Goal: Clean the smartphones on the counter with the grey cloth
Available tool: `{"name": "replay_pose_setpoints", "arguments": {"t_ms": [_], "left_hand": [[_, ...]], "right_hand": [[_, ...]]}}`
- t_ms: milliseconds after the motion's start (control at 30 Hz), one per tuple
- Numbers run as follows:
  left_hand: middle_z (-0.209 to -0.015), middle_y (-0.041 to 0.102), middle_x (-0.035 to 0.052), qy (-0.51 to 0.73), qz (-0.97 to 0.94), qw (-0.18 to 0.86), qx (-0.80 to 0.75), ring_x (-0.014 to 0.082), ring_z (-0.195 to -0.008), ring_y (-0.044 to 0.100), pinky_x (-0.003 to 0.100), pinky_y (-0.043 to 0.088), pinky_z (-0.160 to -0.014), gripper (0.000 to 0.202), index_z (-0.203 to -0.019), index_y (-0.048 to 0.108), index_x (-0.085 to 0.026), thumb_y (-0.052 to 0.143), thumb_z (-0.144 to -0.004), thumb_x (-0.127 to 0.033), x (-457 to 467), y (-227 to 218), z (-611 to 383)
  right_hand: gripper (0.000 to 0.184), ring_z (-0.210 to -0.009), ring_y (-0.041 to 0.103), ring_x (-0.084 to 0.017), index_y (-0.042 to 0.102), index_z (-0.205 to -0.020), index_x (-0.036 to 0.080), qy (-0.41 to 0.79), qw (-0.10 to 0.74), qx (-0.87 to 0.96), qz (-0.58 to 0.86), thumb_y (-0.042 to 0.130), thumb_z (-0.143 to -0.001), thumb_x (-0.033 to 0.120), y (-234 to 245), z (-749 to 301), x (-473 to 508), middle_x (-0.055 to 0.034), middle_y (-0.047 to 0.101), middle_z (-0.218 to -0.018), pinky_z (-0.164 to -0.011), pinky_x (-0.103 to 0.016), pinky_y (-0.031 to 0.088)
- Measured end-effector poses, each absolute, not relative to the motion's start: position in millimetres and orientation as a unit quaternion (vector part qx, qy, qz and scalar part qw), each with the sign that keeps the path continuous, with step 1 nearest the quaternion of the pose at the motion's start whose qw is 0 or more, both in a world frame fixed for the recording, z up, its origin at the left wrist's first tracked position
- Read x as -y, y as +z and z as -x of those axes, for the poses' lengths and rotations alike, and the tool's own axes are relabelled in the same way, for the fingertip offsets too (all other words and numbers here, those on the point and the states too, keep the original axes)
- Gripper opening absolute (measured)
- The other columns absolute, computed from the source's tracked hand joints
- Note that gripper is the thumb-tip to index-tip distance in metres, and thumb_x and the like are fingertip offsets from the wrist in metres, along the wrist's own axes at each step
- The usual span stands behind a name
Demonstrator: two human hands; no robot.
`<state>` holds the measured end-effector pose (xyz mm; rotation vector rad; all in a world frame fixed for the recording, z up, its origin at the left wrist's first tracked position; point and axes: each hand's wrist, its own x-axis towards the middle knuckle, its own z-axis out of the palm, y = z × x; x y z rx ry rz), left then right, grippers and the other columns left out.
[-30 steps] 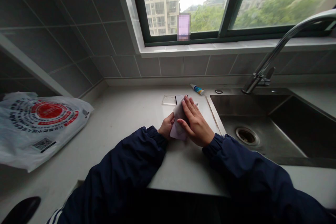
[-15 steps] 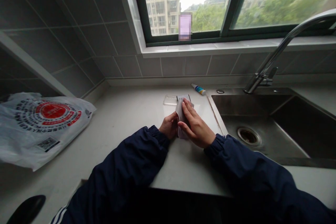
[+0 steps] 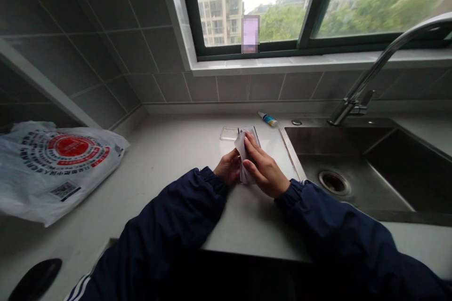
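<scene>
Over the counter, my left hand [image 3: 229,167] is closed round the edge of a thin flat phone-like object, mostly hidden behind a cloth. My right hand [image 3: 265,165] holds the light grey cloth [image 3: 240,144] against that object, its fingers together and pointing away from me. Just beyond the fingers lies a flat dark-edged item [image 3: 253,130], partly covered by the hand and cloth. Beside it on the left is a clear phone case [image 3: 229,133]. A small white, blue and yellow tube [image 3: 268,119] lies farther back.
To the right is a steel sink [image 3: 356,197] with a curved chrome tap [image 3: 383,59]. A white plastic bag [image 3: 60,169] with red and black print rests on the counter [image 3: 169,150] at left. A black rounded object [image 3: 35,282] shows at bottom left. A window [image 3: 254,0] stands behind.
My right hand and the cloth have shifted slightly on the held object, and the cloth's upper left corner now sticks out more. More of the dark-edged item shows. Everything else stays put.
</scene>
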<state>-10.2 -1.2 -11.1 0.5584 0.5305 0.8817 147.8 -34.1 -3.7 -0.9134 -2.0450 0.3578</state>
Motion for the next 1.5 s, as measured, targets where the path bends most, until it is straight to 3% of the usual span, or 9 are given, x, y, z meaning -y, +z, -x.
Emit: {"name": "replay_pose_setpoints", "arguments": {"t_ms": [300,467,567,667,900,1100,1267,1400,1500], "left_hand": [[-0.098,0.075,0.0107,0.397,-0.32,0.821,-0.255,0.0279,-0.098,0.074,0.04,0.059,-0.092,0.039,-0.125,0.072,-0.018,0.072,-0.092,-0.04,-1.2,-30.2,9.9],[-0.098,0.073,0.0075,0.443,-0.33,0.793,-0.257,0.0224,-0.096,0.072,0.031,0.058,-0.09,0.037,-0.122,0.073,-0.02,0.071,-0.093,-0.044,-8.0,-23.6,12.4],[-0.099,0.074,0.0078,0.479,-0.295,0.776,-0.286,0.0182,-0.089,0.07,0.027,0.058,-0.086,0.029,-0.109,0.074,-0.016,0.069,-0.096,-0.042,-11.0,-14.4,14.8],[-0.091,0.073,0.007,0.496,-0.254,0.759,-0.336,0.0161,-0.076,0.068,0.028,0.058,-0.075,0.038,-0.101,0.073,-0.016,0.067,-0.096,-0.053,-13.3,-6.9,19.2],[-0.104,0.076,0.012,0.569,-0.182,0.73,-0.332,0.019,-0.082,0.072,0.031,0.061,-0.08,0.05,-0.116,0.07,-0.016,0.075,-0.089,-0.057,-18.9,2.0,25.2],[-0.1,0.076,0.0118,0.562,-0.184,0.747,-0.304,0.0213,-0.085,0.073,0.033,0.062,-0.077,0.039,-0.096,0.07,-0.015,0.073,-0.091,-0.054,-17.9,5.5,23.4],[-0.105,0.076,0.0101,0.518,-0.244,0.762,-0.302,0.02,-0.091,0.073,0.029,0.059,-0.075,0.048,-0.098,0.073,-0.016,0.083,-0.081,-0.059,-16.5,-3.0,22.6],[-0.121,0.073,0.0113,0.497,-0.28,0.764,-0.301,0.0202,-0.093,0.071,0.03,0.058,-0.076,0.05,-0.106,0.073,-0.017,0.082,-0.081,-0.059,-16.6,-6.4,23.8],[-0.132,0.068,0.0125,0.491,-0.3,0.764,-0.292,0.0208,-0.097,0.07,0.031,0.059,-0.078,0.043,-0.115,0.071,-0.018,0.078,-0.087,-0.049,-15.9,-4.4,25.0]], "right_hand": [[0.077,-0.164,0.012,-0.029,0.008,-0.171,0.023,0.127,0.435,0.805,0.382,0.038,-0.109,0.057,-4.0,-148.1,33.8,-0.008,0.008,-0.178,-0.132,-0.056,0.02],[0.071,-0.159,0.031,-0.029,0.028,-0.168,0.019,0.166,0.417,0.822,0.351,0.042,-0.109,0.055,-2.8,-145.5,37.7,-0.0112,0.03,-0.172,-0.13,-0.052,0.032],[0.057,-0.15,0.048,-0.027,0.047,-0.16,0.021,0.178,0.445,0.805,0.351,0.043,-0.11,0.048,-0.5,-145.2,39.3,-0.0086,0.051,-0.161,-0.126,-0.048,0.041],[0.048,-0.14,0.06,-0.027,0.059,-0.151,0.024,0.174,0.462,0.789,0.365,0.046,-0.11,0.044,1.0,-145.0,40.0,-0.0054,0.062,-0.152,-0.121,-0.046,0.048],[0.041,-0.131,0.068,-0.025,0.067,-0.144,0.024,0.134,0.475,0.782,0.381,0.054,-0.105,0.033,-1.7,-142.9,39.1,-0.0053,0.068,-0.144,-0.115,-0.043,0.056],[0.044,-0.127,0.071,-0.025,0.068,-0.141,0.023,0.098,0.496,0.77,0.389,0.059,-0.098,0.018,-7.1,-145.9,34.3,-0.0065,0.071,-0.14,-0.112,-0.043,0.058],[0.049,-0.123,0.073,-0.025,0.069,-0.14,0.024,0.104,0.492,0.765,0.403,0.057,-0.093,0.011,-7.0,-148.4,34.0,-0.007,0.072,-0.139,-0.107,-0.038,0.059],[0.035,-0.09,0.08,-0.024,0.076,-0.125,0.023,0.14,0.505,0.72,0.456,0.058,-0.096,0.02,-4.6,-149.0,34.1,-0.007,0.084,-0.107,-0.083,-0.034,0.063],[0.02,-0.071,0.075,-0.022,0.079,-0.101,0.019,0.221,0.543,0.643,0.493,0.064,-0.094,0.03,-2.3,-150.6,28.9,-0.0051,0.079,-0.08,-0.068,-0.031,0.059]]}}
